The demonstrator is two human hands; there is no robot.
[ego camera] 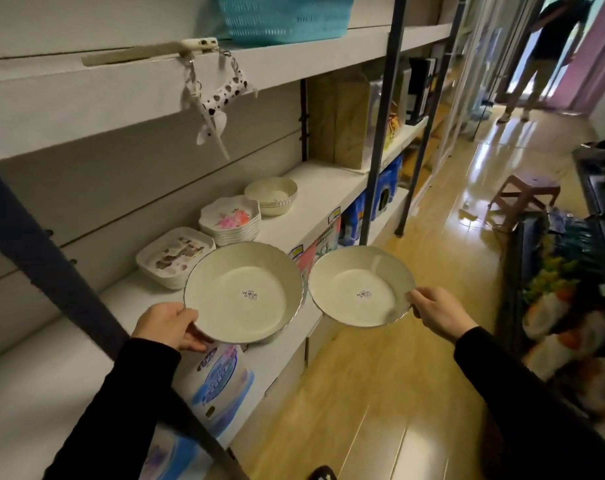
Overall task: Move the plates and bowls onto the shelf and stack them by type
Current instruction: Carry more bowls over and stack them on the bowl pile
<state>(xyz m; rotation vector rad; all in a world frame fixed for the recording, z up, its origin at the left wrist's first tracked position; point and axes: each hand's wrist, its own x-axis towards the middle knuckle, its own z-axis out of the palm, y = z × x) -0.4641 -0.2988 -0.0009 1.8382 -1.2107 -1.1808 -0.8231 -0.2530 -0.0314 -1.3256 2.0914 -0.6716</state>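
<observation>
The left hand (169,325) grips the near rim of a cream plate (242,292) in the middle of the frame, with its fingers curled under. This plate is at the front edge of the white shelf (315,188). The right hand (436,311) pinches the rim of a second cream plate (361,285) just to its right, above the floor. Farther back on the shelf stand the square plates (174,254), flower plates (230,216) and bowls (271,195).
</observation>
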